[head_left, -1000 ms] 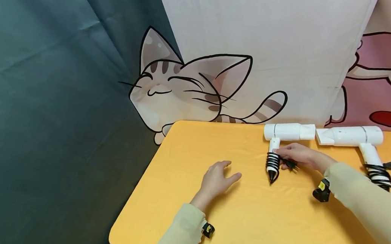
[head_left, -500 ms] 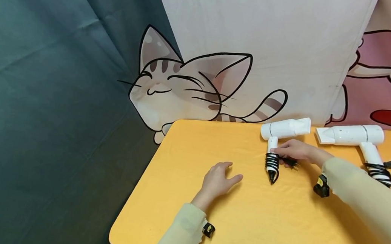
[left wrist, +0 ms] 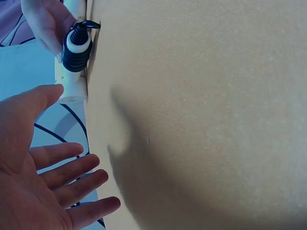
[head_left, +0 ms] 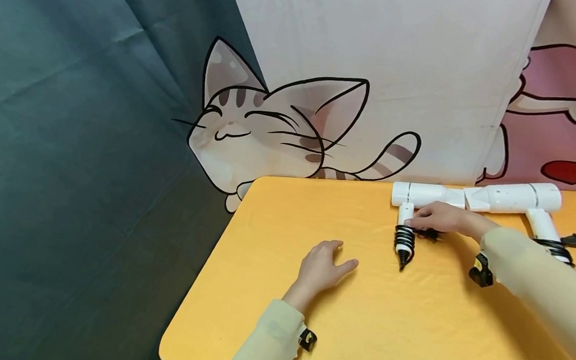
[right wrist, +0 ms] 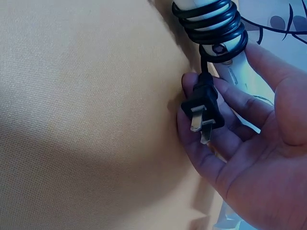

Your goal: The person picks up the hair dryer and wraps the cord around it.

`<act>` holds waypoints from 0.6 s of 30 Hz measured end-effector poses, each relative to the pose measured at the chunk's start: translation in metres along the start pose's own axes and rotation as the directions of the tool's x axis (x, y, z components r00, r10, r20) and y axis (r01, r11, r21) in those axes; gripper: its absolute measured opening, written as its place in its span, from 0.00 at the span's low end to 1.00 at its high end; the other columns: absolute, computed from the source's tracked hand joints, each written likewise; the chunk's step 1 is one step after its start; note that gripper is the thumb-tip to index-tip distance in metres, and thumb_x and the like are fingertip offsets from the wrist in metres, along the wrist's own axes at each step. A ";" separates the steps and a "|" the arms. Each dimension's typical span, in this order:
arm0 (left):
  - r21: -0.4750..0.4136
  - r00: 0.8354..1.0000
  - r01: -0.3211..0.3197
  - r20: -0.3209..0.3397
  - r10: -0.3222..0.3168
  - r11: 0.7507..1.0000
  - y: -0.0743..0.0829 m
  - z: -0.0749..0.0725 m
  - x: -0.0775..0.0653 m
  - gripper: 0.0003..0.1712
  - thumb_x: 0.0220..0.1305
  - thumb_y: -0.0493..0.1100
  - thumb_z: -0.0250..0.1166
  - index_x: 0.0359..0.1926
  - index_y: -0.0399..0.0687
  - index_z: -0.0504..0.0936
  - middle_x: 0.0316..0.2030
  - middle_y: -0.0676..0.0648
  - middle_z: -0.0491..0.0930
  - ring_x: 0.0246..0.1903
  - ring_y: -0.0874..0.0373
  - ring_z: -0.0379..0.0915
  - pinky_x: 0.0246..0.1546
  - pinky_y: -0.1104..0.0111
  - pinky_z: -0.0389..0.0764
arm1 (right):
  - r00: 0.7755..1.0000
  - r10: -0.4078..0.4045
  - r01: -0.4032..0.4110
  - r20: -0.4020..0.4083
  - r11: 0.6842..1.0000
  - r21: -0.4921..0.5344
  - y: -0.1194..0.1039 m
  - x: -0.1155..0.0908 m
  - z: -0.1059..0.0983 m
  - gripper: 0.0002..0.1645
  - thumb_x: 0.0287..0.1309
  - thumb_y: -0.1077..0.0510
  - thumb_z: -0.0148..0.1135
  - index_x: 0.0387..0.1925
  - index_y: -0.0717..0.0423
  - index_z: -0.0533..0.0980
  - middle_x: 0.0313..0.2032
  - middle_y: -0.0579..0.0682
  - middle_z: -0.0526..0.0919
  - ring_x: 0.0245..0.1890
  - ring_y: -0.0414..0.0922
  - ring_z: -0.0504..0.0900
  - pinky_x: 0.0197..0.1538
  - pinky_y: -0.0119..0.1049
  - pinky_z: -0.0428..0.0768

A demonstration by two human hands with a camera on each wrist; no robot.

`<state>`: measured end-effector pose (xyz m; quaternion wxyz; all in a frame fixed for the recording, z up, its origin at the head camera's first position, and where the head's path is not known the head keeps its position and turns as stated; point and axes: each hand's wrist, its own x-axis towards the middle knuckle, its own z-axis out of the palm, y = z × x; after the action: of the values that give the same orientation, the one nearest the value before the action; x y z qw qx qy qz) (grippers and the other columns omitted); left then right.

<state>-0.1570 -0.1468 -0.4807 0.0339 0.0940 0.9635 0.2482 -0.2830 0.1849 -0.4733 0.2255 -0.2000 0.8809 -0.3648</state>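
A white hair dryer (head_left: 421, 194) lies near the table's back edge with its nozzle pointing right. Black cord (right wrist: 211, 21) winds around its handle, and a two-pin plug (right wrist: 203, 103) dangles in front of my right fingers. With thumb and fingertips my right hand (head_left: 446, 219) pinches the handle just above the cord coils. My left hand (head_left: 319, 268) hovers over the table to the left, fingers spread and holding nothing; in the left wrist view its palm shows. A second white hair dryer (head_left: 517, 198) lies to the right, its nozzle facing the first one's, partly behind my right sleeve.
The yellow table (head_left: 264, 228) has a rounded left corner. Behind it hangs a backdrop with a cartoon cat (head_left: 266, 134), and dark cloth (head_left: 82, 188) hangs on the left. The second dryer's plug (head_left: 572, 240) sticks out at the right.
My right hand turned the left hair dryer; its nozzle first swung askew, away from the other dryer, then came back in line so both nozzles now meet or nearly meet. My left hand stayed put.
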 end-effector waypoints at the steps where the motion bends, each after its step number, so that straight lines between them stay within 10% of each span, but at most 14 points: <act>1: 0.002 1.000 -0.001 0.001 0.001 1.000 0.000 0.000 0.000 0.37 0.72 0.64 0.68 0.70 0.46 0.81 0.65 0.45 0.82 0.66 0.46 0.77 0.64 0.51 0.81 | 1.000 -0.011 0.011 -0.013 1.000 -0.014 0.000 -0.001 0.000 0.19 0.76 0.47 0.63 0.36 0.59 0.85 0.30 0.46 0.82 0.32 0.43 0.77 0.34 0.33 0.76; 18: 0.054 0.997 -0.026 -0.066 0.030 0.998 0.003 0.001 0.011 0.35 0.72 0.63 0.68 0.69 0.45 0.82 0.62 0.44 0.84 0.62 0.46 0.81 0.58 0.51 0.85 | 0.974 -0.104 0.065 -0.201 0.979 -0.196 0.004 -0.033 0.001 0.17 0.73 0.46 0.68 0.44 0.56 0.88 0.34 0.45 0.87 0.33 0.42 0.79 0.39 0.40 0.78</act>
<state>-0.1668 -0.1415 -0.4808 -0.0046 0.0998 0.9690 0.2258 -0.2565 0.2043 -0.4683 0.0954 -0.2181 0.9210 -0.3085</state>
